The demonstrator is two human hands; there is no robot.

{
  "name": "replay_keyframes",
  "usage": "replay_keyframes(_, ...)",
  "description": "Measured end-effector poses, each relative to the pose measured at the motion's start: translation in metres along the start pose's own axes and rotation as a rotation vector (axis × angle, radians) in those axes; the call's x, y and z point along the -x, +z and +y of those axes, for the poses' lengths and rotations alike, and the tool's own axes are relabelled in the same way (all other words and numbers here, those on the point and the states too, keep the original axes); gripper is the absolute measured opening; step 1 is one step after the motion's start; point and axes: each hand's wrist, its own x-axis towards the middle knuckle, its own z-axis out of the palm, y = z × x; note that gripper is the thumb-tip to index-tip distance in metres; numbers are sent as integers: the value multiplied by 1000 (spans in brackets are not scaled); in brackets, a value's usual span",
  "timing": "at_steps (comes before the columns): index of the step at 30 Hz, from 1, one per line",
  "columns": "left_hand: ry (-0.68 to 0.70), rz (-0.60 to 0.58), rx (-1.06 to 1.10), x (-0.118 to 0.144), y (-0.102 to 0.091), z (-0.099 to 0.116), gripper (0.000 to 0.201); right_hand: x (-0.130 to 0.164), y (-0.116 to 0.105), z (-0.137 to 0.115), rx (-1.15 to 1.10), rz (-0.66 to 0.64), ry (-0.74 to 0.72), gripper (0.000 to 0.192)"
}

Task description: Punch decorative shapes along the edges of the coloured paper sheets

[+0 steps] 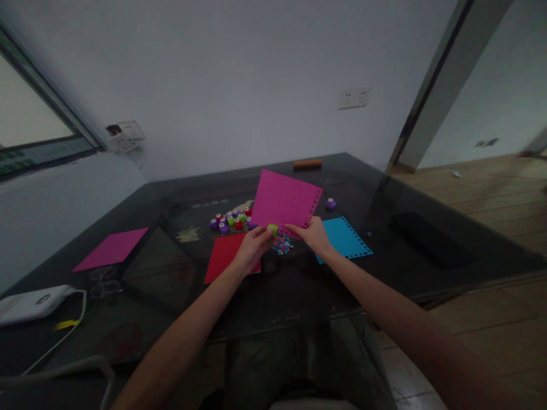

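A magenta sheet of paper (284, 196) is raised above the dark table, with small shapes punched along its right and lower edges. My right hand (315, 234) pinches it by the lower right corner. My left hand (253, 246) is closed on a small green craft punch (272, 228) at the sheet's lower edge; whether the paper sits in its slot I cannot tell. Below the sheet lies a pile of tiny coloured paper cutouts (282, 246). A red sheet (220, 259) lies partly under my left hand. Beside my right hand rests a blue sheet (344, 236) with punched edges.
Several purple, red and green punches (223, 227) cluster left of the raised sheet; a purple punch (330, 203) stands apart at right. Another magenta sheet (113, 249), glasses (105, 283) and a white corded device (38, 304) lie left. A black flat object (429, 238) lies right, a brown roll (307, 164) behind.
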Motion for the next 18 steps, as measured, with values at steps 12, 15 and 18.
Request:
replay_keyframes(12,9,-9,-16,-1,-2,-1,32,1,0,-3,-30,5,9,32)
replay_keyframes(15,4,-11,4,0,-1,-1,31,1,0,-3,-29,6,12,31)
replay_keyframes(18,0,-4,18,0,0,0,27,1,0,-2,-23,17,15,30)
